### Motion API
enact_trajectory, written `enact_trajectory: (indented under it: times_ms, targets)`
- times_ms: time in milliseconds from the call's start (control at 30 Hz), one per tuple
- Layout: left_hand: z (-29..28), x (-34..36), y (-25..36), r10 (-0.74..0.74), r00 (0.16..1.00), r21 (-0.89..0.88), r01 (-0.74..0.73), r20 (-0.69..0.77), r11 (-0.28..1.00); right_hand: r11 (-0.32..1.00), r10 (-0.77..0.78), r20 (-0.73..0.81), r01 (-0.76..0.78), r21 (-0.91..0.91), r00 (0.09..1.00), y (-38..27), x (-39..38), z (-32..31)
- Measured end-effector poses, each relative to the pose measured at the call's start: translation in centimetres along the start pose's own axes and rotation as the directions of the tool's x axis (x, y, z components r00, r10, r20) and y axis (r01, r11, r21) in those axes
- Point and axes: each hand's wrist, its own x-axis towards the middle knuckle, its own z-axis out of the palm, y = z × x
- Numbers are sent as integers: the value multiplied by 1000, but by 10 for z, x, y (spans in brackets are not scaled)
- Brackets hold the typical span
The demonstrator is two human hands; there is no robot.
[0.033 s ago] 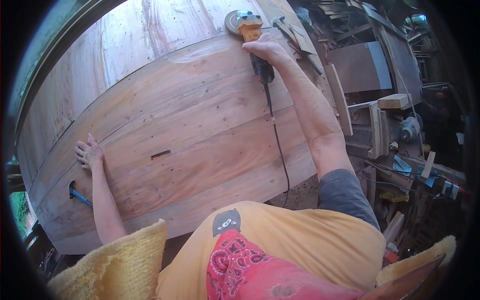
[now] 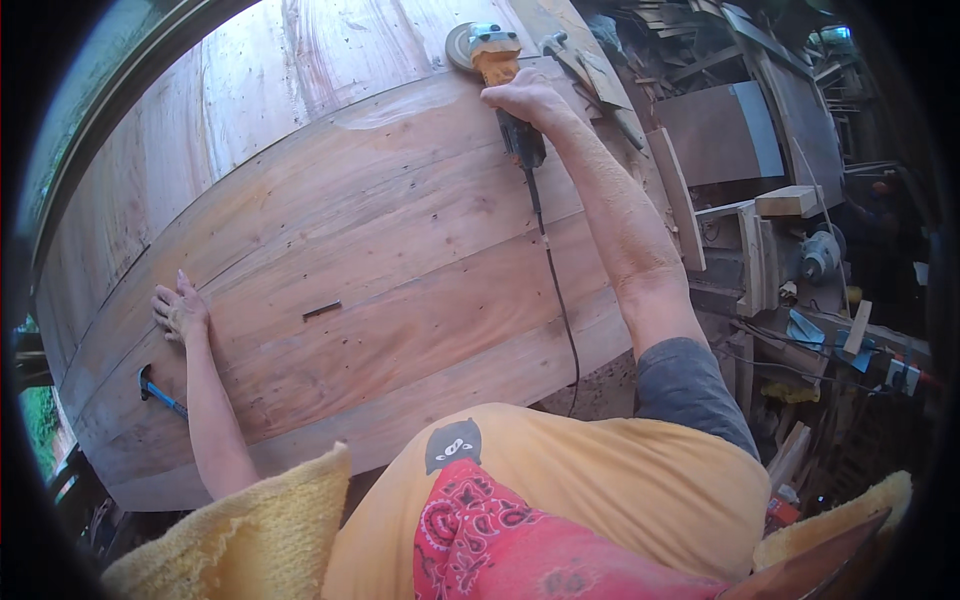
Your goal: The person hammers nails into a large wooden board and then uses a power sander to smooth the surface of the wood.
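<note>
My right hand (image 2: 527, 97) is wrapped round the body of an orange and black angle grinder (image 2: 498, 66) at the far side of a broad plank surface (image 2: 400, 250). Its round disc lies at the far left end of the tool, against or just over the wood; I cannot tell which. A dark cord (image 2: 553, 290) runs from the grinder back toward me. Farther left, my left hand (image 2: 182, 311) rests on the planks with its fingers spread and holds nothing. Beside that forearm lies a blue-handled hammer (image 2: 162, 396). A short dark strip (image 2: 322, 311) lies mid-surface.
Another hammer (image 2: 568, 58) and some thin boards (image 2: 603, 80) lie right of the grinder. Beyond the planks' right edge are a wood block (image 2: 786, 202), a grey motor-like tool (image 2: 822, 255), cables and scrap wood. A yellow cloth (image 2: 240, 520) hangs at the lower left.
The grinder and my right hand have shifted very slightly to the left. My left hand stays in nearly the same place on the planks.
</note>
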Motion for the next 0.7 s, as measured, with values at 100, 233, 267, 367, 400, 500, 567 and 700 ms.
enact_trajectory:
  times_ms: [100,233,267,367,400,500,567,700]
  targets:
    - [1,1,-1,-15,1000,15,15,16,1000,999,37,-39,-36,34,999,12,1,-12]
    - [8,2,-5,-25,1000,39,24,20,999,983,90,-19,-86,163,996,53,2,-38]
    - [9,2,-6,-25,1000,31,24,19,999,979,108,-13,-104,178,994,58,3,-39]
    - [7,3,-4,-22,1000,29,21,20,999,990,37,-31,-32,135,999,60,11,-29]
    - [6,2,-3,-22,1000,25,22,21,999,993,13,-46,-8,122,999,57,13,-25]
    - [3,2,-3,-10,1000,22,10,6,1000,991,15,-47,-8,136,999,51,18,-22]
    - [4,1,-4,-9,1000,16,9,5,1000,985,69,-48,-61,163,996,52,19,-26]
    - [9,3,-6,-4,1000,-16,4,4,1000,989,91,0,-90,117,996,52,15,-28]
